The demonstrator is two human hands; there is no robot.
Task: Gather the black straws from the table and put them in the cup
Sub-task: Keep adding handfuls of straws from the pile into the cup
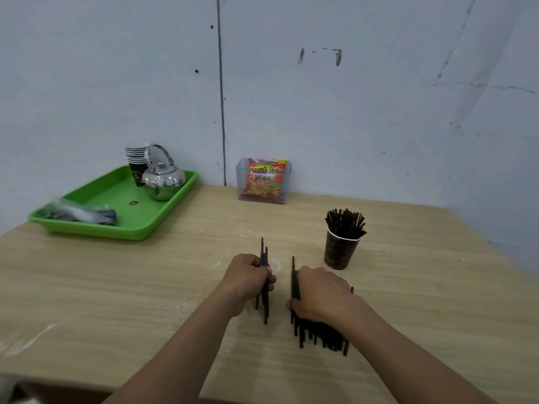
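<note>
A dark paper cup stands on the wooden table, to the right of centre, with many black straws sticking out of it. My left hand is closed around a small bundle of black straws, which point away from me. My right hand lies on a larger pile of black straws on the table, its fingers curled over them. The cup is just beyond and to the right of my right hand.
A green tray at the back left carries a steel kettle, a stack of paper cups and a plastic bag. A clear holder with a snack packet stands against the wall.
</note>
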